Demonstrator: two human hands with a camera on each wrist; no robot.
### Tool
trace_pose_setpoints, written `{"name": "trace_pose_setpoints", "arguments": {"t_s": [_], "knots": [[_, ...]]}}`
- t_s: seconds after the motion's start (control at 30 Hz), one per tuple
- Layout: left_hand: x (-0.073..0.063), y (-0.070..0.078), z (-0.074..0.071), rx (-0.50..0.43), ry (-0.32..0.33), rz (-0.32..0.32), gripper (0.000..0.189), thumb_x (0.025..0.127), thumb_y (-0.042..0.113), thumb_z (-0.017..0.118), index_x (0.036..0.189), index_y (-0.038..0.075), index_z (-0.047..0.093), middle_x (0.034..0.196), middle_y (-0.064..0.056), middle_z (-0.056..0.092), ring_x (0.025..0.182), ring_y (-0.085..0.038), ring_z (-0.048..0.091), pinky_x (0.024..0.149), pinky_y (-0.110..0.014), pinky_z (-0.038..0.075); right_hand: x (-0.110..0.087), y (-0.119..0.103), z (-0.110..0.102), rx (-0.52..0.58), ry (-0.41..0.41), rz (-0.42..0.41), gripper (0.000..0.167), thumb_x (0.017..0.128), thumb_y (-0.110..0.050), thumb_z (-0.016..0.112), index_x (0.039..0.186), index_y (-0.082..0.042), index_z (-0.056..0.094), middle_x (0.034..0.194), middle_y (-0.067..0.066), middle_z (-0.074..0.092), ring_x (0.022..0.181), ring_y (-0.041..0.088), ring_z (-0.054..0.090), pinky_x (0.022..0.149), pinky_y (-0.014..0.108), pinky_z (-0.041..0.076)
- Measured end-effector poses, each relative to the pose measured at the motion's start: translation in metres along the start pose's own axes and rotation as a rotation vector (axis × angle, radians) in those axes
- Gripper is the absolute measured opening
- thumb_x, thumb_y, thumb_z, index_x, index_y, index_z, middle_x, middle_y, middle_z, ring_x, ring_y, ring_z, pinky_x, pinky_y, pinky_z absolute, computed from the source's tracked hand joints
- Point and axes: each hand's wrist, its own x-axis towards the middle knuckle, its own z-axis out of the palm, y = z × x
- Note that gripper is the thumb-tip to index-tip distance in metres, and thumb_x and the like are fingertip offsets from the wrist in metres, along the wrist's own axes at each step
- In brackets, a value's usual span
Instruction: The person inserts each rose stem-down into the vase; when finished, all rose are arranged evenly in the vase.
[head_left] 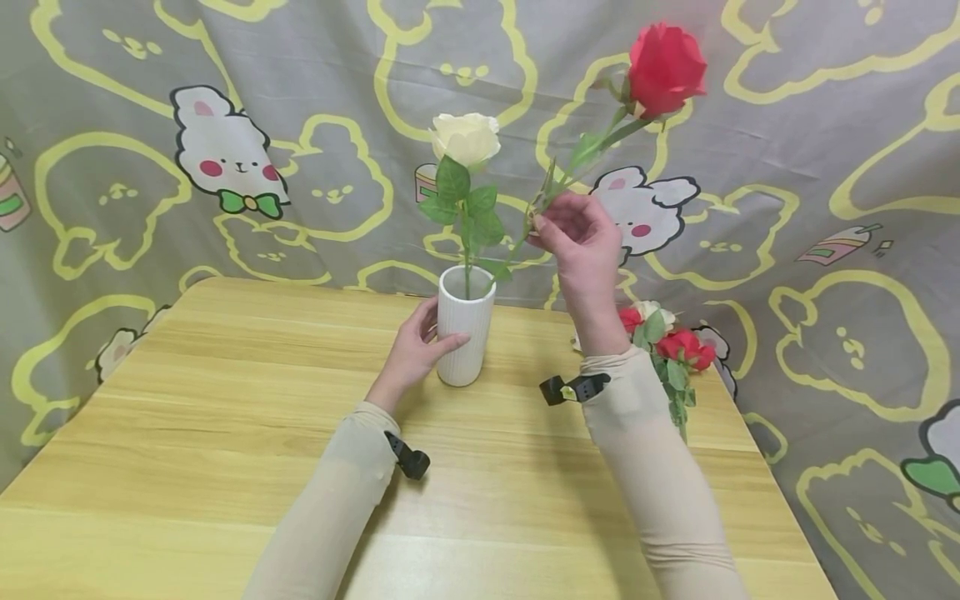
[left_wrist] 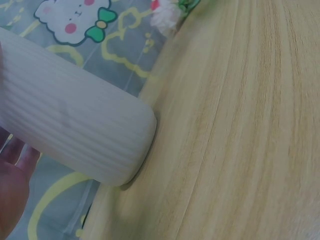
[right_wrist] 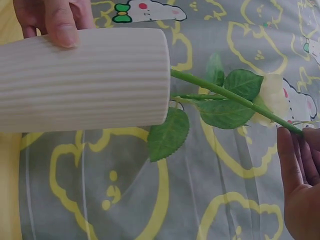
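A white ribbed vase [head_left: 463, 350] stands upright on the table, and my left hand [head_left: 415, 348] grips its side with the thumb across the front. The left wrist view shows the vase's base [left_wrist: 131, 145] on the wood. A white rose [head_left: 467, 143] with green leaves rises out of the vase mouth. Higher up on the right, my right hand [head_left: 581, 237] pinches the stem of a red rose [head_left: 666, 71], which leans to the right. In the right wrist view this green stem [right_wrist: 220, 91] runs into the vase mouth; its lower end is hidden inside.
More red and white roses [head_left: 684, 350] lie on the right side of the wooden table [head_left: 247, 400], partly behind my right forearm. A grey curtain [head_left: 315, 75] with yellow cartoon outlines hangs directly behind the table's back edge.
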Motion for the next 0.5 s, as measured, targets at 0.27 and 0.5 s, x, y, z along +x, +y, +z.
{"name": "trace_pose_setpoints", "arguments": {"t_s": [0.27, 0.5], "knots": [[-0.003, 0.005, 0.001, 0.006, 0.003, 0.001, 0.073, 0.087, 0.01, 0.077, 0.148, 0.004, 0.038, 0.149, -0.017, 0.041, 0.137, -0.029, 0.037, 0.113, -0.041, 0.031, -0.005, 0.01, 0.002, -0.044, -0.052, 0.054, 0.023, 0.083, 0.017, 0.062, 0.097, 0.0, 0.062, 0.089, 0.009, 0.064, 0.08, 0.019, 0.062, 0.073, 0.037, 0.06], [-0.002, 0.005, 0.001, 0.01, 0.008, -0.005, 0.074, 0.086, 0.01, 0.077, 0.148, 0.004, 0.037, 0.149, -0.017, 0.041, 0.137, -0.029, 0.038, 0.113, -0.04, 0.031, -0.009, 0.021, 0.004, -0.069, -0.072, 0.07, 0.022, 0.082, 0.018, 0.064, 0.098, 0.003, 0.062, 0.088, 0.008, 0.064, 0.078, 0.019, 0.062, 0.071, 0.036, 0.06]]}}
